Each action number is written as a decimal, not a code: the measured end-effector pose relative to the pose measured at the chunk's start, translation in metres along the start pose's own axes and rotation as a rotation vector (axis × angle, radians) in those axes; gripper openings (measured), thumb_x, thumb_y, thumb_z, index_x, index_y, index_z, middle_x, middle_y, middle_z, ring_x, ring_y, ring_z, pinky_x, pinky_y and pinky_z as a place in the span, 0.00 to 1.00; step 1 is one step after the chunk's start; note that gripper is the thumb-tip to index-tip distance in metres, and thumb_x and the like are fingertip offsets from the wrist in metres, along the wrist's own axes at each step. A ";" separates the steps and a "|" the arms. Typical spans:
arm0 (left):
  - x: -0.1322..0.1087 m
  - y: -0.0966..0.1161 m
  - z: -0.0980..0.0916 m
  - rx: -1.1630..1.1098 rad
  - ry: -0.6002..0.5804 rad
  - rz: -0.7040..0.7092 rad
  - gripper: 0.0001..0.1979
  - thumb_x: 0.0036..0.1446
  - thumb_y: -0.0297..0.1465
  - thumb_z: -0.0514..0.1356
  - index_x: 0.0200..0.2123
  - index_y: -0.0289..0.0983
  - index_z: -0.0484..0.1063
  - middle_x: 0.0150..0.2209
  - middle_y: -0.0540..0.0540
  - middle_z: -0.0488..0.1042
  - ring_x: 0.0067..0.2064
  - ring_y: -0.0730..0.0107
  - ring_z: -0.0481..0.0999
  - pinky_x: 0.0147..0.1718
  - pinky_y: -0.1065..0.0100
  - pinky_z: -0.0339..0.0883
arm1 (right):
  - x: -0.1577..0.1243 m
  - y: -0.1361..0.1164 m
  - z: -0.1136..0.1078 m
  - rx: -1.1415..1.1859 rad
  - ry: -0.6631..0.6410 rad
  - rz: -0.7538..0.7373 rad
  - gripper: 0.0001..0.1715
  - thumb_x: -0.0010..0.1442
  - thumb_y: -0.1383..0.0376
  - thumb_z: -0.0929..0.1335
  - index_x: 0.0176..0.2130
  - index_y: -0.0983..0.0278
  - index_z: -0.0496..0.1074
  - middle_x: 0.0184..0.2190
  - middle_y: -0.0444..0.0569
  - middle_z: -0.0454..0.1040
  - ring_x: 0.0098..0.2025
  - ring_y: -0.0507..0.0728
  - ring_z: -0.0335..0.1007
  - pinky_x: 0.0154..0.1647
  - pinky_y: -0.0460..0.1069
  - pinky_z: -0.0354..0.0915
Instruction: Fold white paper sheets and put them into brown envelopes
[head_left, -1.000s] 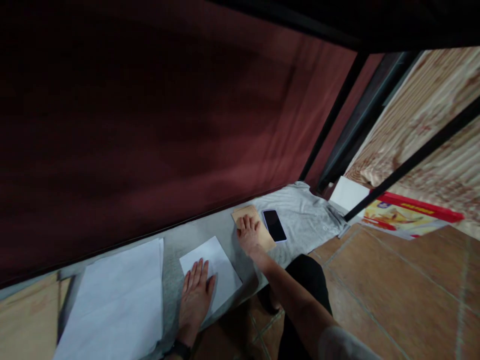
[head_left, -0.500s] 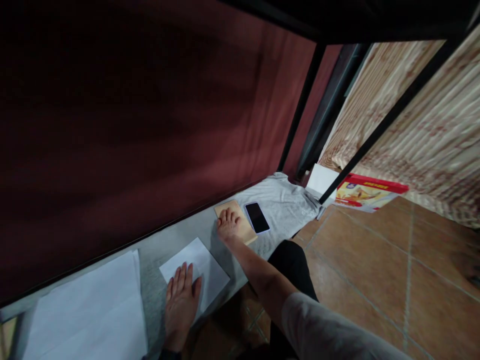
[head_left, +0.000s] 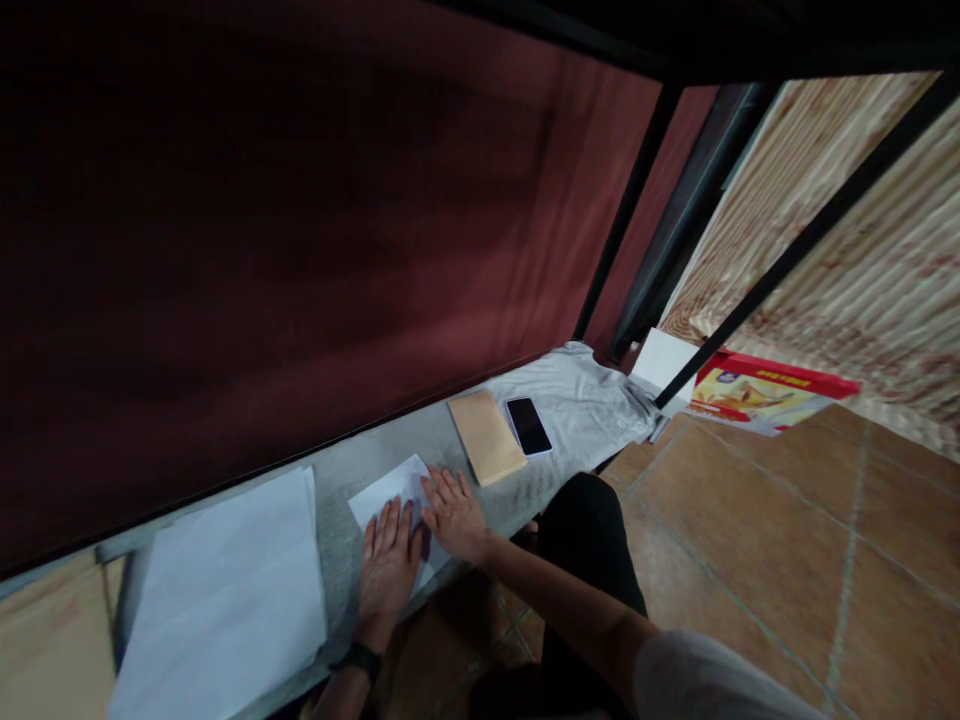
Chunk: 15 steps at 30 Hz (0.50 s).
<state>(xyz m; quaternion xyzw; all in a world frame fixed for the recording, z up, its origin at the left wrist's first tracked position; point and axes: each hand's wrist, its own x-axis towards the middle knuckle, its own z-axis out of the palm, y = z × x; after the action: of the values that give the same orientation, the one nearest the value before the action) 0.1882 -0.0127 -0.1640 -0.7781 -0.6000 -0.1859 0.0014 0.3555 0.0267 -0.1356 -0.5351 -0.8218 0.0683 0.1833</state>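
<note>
My left hand (head_left: 388, 565) lies flat, fingers apart, on a small white sheet of paper (head_left: 390, 490) on the grey cloth-covered surface (head_left: 345, 545). My right hand (head_left: 452, 512) rests flat on the same sheet, just right of the left hand and almost touching it. To the right of both hands lies a tan card or envelope (head_left: 487, 436), and beside it a black phone (head_left: 528, 425), screen up. Neither hand grips anything.
A larger stack of white sheets (head_left: 225, 600) lies to the left. A dark red panel (head_left: 300, 220) rises behind the surface. Black metal bars (head_left: 795, 250), a red and yellow box (head_left: 757, 393) and a white sheet (head_left: 660, 358) stand at the right above the brown tiled floor (head_left: 787, 560).
My right hand has left the tan card and moved left onto the small white sheet beside my left hand. The view has shifted slightly.
</note>
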 end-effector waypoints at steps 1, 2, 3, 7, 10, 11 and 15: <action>-0.003 0.003 -0.001 -0.001 -0.027 0.013 0.26 0.67 0.36 0.46 0.63 0.32 0.66 0.66 0.35 0.63 0.70 0.53 0.56 0.67 0.46 0.49 | -0.009 -0.005 0.005 0.005 -0.015 -0.018 0.32 0.72 0.55 0.57 0.69 0.63 0.55 0.71 0.53 0.54 0.71 0.62 0.50 0.71 0.61 0.46; -0.007 0.005 -0.002 -0.004 -0.050 0.019 0.26 0.67 0.35 0.46 0.63 0.33 0.66 0.66 0.35 0.63 0.70 0.52 0.56 0.67 0.46 0.49 | -0.015 -0.008 0.009 0.010 -0.025 -0.026 0.31 0.72 0.56 0.58 0.69 0.64 0.56 0.70 0.53 0.55 0.71 0.62 0.51 0.71 0.61 0.47; -0.012 0.006 -0.003 -0.011 -0.065 0.017 0.26 0.66 0.35 0.46 0.64 0.33 0.66 0.66 0.35 0.63 0.70 0.52 0.56 0.67 0.45 0.49 | -0.020 -0.010 0.011 0.018 -0.028 -0.028 0.31 0.72 0.56 0.58 0.68 0.64 0.58 0.70 0.54 0.57 0.70 0.62 0.52 0.71 0.61 0.48; -0.023 0.002 -0.007 -0.162 0.004 -0.086 0.26 0.65 0.39 0.49 0.61 0.34 0.68 0.65 0.35 0.65 0.68 0.50 0.60 0.66 0.44 0.53 | -0.028 0.003 0.006 0.099 0.030 0.036 0.30 0.69 0.61 0.62 0.67 0.65 0.60 0.67 0.56 0.62 0.68 0.61 0.56 0.68 0.58 0.54; -0.006 0.011 -0.013 -0.481 0.052 -0.249 0.23 0.63 0.40 0.52 0.55 0.36 0.72 0.58 0.37 0.73 0.60 0.52 0.71 0.61 0.47 0.63 | -0.037 0.033 -0.010 0.181 0.133 0.208 0.31 0.62 0.68 0.65 0.64 0.67 0.64 0.62 0.58 0.68 0.62 0.62 0.62 0.64 0.58 0.60; 0.004 0.020 -0.014 -0.617 0.022 -0.335 0.21 0.62 0.40 0.53 0.52 0.37 0.74 0.54 0.37 0.76 0.56 0.53 0.75 0.58 0.48 0.67 | -0.041 0.046 -0.017 0.183 0.150 0.244 0.31 0.62 0.69 0.64 0.64 0.68 0.64 0.60 0.61 0.69 0.61 0.63 0.63 0.62 0.59 0.61; 0.053 0.072 -0.010 -1.156 -0.207 -0.750 0.15 0.59 0.37 0.58 0.45 0.34 0.74 0.42 0.38 0.80 0.40 0.60 0.82 0.39 0.60 0.77 | -0.063 0.098 -0.039 0.446 0.296 0.595 0.25 0.62 0.66 0.62 0.57 0.67 0.70 0.51 0.59 0.73 0.52 0.63 0.71 0.55 0.57 0.67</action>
<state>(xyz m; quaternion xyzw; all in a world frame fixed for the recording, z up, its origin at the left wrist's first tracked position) 0.2635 0.0142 -0.1232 -0.4081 -0.6299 -0.3886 -0.5345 0.4767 0.0079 -0.1446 -0.7008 -0.5608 0.2173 0.3837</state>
